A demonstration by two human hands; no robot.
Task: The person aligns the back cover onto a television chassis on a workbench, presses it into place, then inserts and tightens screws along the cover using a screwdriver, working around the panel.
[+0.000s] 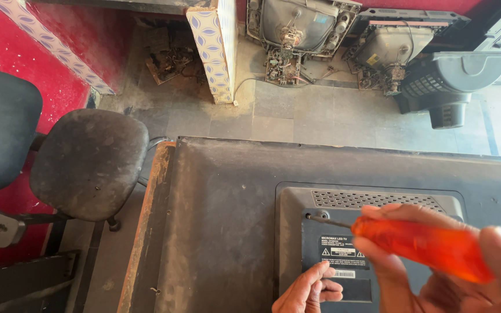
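In the head view, a flat television (227,220) lies face down on a tabletop (146,232), its dusty black back turned up. The right hand (436,272) comes in from the near right with its fingers (401,215) clamped around the orange handle of a screwdriver (424,246). The thin shaft runs left and slightly far, and its tip sits at a screw hole (308,216) in the upper left corner of the raised rear panel (372,200), just below a vent grille. The left hand (308,290) rests at the near edge, fingers curled together and touching the panel beside a white label (341,254). An office chair (88,162) stands left of the tabletop. On the floor far behind, two opened old tube televisions (302,29) and a grey shell (447,81) sit against the wall.
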